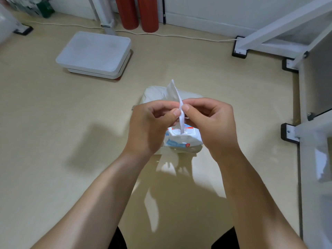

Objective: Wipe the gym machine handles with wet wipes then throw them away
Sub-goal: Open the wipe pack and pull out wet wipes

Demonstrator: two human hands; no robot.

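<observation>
A white wet wipe (180,106) is pinched between the thumb and fingers of the left hand (152,126) and the right hand (212,124), both closed on it. Its lower end is seen entering the wipes pack (181,141), which lies on the floor (53,123) just below the hands.

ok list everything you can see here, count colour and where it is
wet wipe: 1, white, pinched between both hands, its lower end still in the pack's opening
wet wipes pack: 1, white with blue and red print, on the floor under the hands
scale: 1, white, on the floor upper left
cylinders: 2, red, upright at the far wall
cable: 1, white, along the floor by the wall
machine frame: 1, white with black feet, right side
floor: beige
left hand: 1, pinching the wipe
right hand: 1, pinching the wipe
</observation>
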